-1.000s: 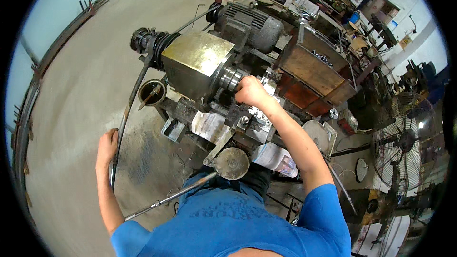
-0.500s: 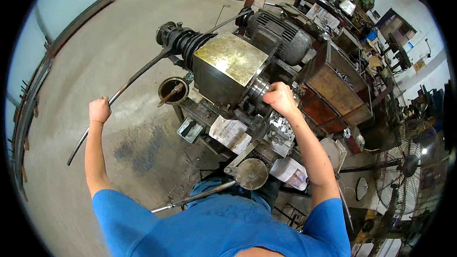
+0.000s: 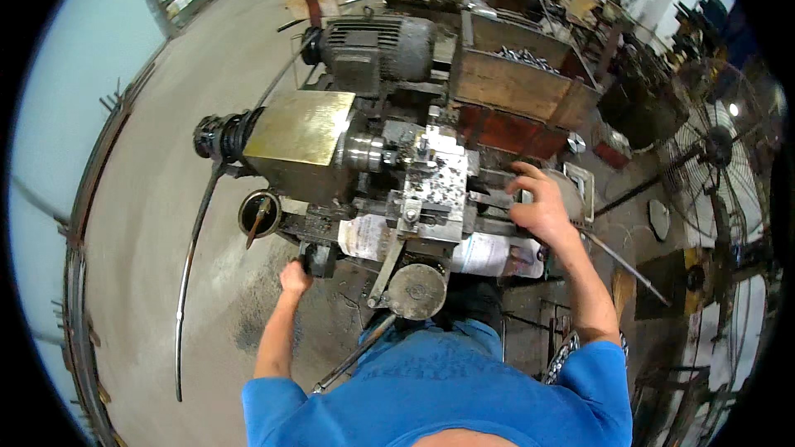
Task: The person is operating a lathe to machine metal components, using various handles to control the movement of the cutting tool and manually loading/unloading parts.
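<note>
My left hand is closed at the left edge of a small dark box, low on the front of a small lathe; its fingertips are partly hidden. My right hand hovers over the right end of the lathe bed, fingers bent and apart, holding nothing. The lathe's headstock has a brass-coloured top cover and a shiny spindle end. To the spindle's right, the tool slide is strewn with metal chips. A long lever bar hangs from the headstock's left end, untouched.
A round pot with a brush stands left of the bed. Behind are an electric motor and a wooden crate of metal parts. A round handwheel sits close to my body. A standing fan is at right.
My left hand has let go of the long lever bar and moved right to the dark box. My right hand has left the spindle and moved right. The view has turned.
</note>
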A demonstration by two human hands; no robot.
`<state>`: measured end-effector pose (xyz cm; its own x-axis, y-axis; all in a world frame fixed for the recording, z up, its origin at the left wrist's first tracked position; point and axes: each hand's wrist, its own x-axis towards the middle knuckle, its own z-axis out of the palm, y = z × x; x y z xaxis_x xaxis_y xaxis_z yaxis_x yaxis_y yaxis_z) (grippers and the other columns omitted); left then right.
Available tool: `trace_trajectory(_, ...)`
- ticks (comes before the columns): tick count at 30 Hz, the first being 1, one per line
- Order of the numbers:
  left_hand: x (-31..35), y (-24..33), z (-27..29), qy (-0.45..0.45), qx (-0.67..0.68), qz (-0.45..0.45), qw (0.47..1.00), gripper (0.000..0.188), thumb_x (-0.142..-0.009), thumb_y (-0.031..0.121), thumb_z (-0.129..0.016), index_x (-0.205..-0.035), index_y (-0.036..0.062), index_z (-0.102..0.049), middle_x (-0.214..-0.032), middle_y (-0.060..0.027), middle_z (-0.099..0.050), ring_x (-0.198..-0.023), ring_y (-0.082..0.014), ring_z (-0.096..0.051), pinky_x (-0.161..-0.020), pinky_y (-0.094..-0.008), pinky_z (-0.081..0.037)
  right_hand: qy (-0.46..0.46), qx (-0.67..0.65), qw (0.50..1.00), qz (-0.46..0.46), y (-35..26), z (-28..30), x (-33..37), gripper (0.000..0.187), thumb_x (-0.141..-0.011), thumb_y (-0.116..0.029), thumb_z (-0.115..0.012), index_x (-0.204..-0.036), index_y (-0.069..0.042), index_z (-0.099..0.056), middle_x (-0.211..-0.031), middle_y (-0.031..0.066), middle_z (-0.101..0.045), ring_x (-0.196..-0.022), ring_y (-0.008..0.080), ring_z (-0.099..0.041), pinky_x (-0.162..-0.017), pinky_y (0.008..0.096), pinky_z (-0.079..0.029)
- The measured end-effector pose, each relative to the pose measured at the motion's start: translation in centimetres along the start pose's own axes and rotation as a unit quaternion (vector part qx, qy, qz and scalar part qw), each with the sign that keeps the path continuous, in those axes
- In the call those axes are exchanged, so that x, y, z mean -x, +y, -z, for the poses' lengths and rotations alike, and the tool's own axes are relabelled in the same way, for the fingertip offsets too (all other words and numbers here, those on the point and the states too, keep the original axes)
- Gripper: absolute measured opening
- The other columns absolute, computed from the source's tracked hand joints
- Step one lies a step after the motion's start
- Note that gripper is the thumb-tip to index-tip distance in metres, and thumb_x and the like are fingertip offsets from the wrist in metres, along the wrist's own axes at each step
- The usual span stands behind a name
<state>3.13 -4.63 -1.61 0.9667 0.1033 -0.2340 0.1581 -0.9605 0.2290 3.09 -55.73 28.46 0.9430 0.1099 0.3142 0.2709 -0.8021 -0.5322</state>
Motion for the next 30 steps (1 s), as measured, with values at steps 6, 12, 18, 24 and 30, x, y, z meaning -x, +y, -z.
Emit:
trace_trajectory(6, -3.3, -1.4, 2.1, 0.018, -0.231, -0.091, 0.969, 0.015, -0.073, 0.019, -0.061, -0.085, 0.0112, -0.065, -0.084, -0.0110, -0.065, -0.082, -0.0267, -0.063, -0.069, -0.0422, -0.049, 0.059, 0.139, 0.973, -0.173, 12.9, 5.8, 9.6, 0.030, -0.055, -0.010, -0.061, -0.083, 0.001, -0.064, -0.104, 0.0164, -0.060, -0.091, 0.0348, -0.059, -0.079, 0.0350, -0.048)
trace_trajectory(12, -0.3, -2.7, 3.3, 0.014, -0.043, 0.066, 0.997, 0.033, -0.072, 0.027, -0.065, -0.102, 0.0146, -0.064, -0.092, -0.0122, -0.065, -0.088, -0.0307, -0.061, -0.074, -0.0407, -0.050, -0.067, 0.374, 0.812, -0.444, 26.9, 10.2, 21.3, 0.054, -0.057, -0.015, -0.062, -0.110, -0.003, -0.057, -0.105, 0.0186, -0.059, -0.093, 0.0348, -0.057, -0.082, 0.0408, -0.046)
trace_trajectory(18, 2.5, -8.2, 3.5, -0.079, 0.016, 0.127, 0.989, 0.040, -0.071, 0.027, -0.067, -0.106, 0.0077, -0.063, -0.091, -0.0167, -0.066, -0.075, -0.0266, -0.065, -0.073, -0.0366, -0.051, 0.048, 0.424, 0.808, -0.406, 29.6, 5.4, 29.9, 0.033, -0.062, -0.016, -0.059, -0.091, 0.001, -0.057, -0.083, 0.0201, -0.061, -0.080, 0.0359, -0.059, -0.073, 0.0426, -0.049)
trace_trajectory(24, 5.8, -8.6, 1.4, -0.128, 0.139, 0.180, 0.965, 0.038, -0.072, 0.019, -0.064, -0.105, 0.0006, -0.062, -0.080, -0.0203, -0.066, -0.051, -0.0227, -0.064, -0.060, -0.0329, -0.052, 0.038, 0.361, 0.804, -0.471, 16.0, 0.9, 31.9, 0.033, -0.058, -0.021, -0.059, -0.083, 0.000, -0.054, -0.069, 0.0216, -0.061, -0.065, 0.0403, -0.060, -0.059, 0.0475, -0.049)
trace_trajectory(30, 3.6, -6.2, 1.0, -0.113, 0.150, 0.146, 0.971, 0.035, -0.073, 0.016, -0.064, -0.104, 0.0003, -0.061, -0.078, -0.0178, -0.066, -0.053, -0.0217, -0.064, -0.058, -0.0320, -0.051, 0.011, 0.309, 0.779, -0.545, 11.9, -1.2, 31.0, 0.039, -0.054, -0.021, -0.058, -0.087, -0.001, -0.054, -0.071, 0.0221, -0.062, -0.067, 0.0400, -0.060, -0.062, 0.0469, -0.049)
